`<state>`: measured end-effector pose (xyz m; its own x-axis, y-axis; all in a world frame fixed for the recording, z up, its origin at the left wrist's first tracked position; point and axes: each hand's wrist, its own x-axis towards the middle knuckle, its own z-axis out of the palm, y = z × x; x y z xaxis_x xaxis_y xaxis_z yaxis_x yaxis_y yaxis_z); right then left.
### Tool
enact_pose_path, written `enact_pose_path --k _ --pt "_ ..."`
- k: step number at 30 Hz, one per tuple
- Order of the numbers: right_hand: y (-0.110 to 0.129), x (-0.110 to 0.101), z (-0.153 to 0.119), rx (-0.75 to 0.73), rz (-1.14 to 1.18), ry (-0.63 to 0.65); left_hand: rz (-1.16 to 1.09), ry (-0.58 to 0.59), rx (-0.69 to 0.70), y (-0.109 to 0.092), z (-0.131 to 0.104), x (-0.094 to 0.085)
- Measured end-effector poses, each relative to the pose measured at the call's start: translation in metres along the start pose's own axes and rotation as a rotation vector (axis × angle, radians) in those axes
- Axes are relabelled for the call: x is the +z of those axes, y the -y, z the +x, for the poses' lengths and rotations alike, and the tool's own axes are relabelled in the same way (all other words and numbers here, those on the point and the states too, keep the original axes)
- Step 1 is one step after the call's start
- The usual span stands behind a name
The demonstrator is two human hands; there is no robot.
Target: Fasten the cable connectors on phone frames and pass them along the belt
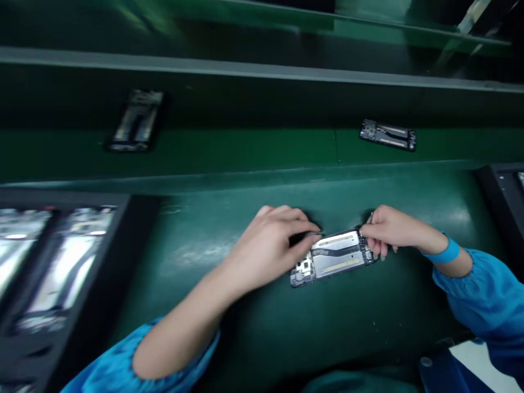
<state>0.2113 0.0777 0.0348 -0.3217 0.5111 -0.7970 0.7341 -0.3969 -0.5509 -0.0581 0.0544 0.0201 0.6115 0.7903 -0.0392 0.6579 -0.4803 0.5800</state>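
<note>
An opened phone (338,252) with its circuit board and inner frame exposed lies tilted on the green bench, its right end a little higher in view. My left hand (272,245) reaches over its upper left part, with thumb and fingers closed on the upper edge. At the right end of the phone, my right hand (388,229) is pinched at the corner. A thin greyish tip sticks up beside the right fingers; what they hold is mostly hidden. A blue band (444,251) circles my right wrist.
Two more opened phones, one at left (137,121) and one at right (388,135), lie on the raised green strip behind. A black tray (137,224) holding phone parts stands at left. Another dark tray (491,185) shows at the right edge.
</note>
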Motion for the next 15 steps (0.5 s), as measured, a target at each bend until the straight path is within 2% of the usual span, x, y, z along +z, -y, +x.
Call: enact_pose_path --k 2,4,10,15 --pt "-0.001 -0.001 0.000 0.008 0.001 0.024 -0.126 0.134 -0.058 0.015 0.000 -0.017" --pt "-0.002 -0.002 0.000 0.011 0.005 0.047 -0.209 0.181 -0.077 0.023 0.000 -0.024" --pt "-0.002 -0.004 -0.001 0.021 -0.001 0.066 -0.242 0.157 -0.095 0.024 0.002 -0.013" --pt "-0.002 -0.005 -0.001 0.014 -0.003 0.076 -0.256 0.162 -0.074 0.026 0.003 -0.012"
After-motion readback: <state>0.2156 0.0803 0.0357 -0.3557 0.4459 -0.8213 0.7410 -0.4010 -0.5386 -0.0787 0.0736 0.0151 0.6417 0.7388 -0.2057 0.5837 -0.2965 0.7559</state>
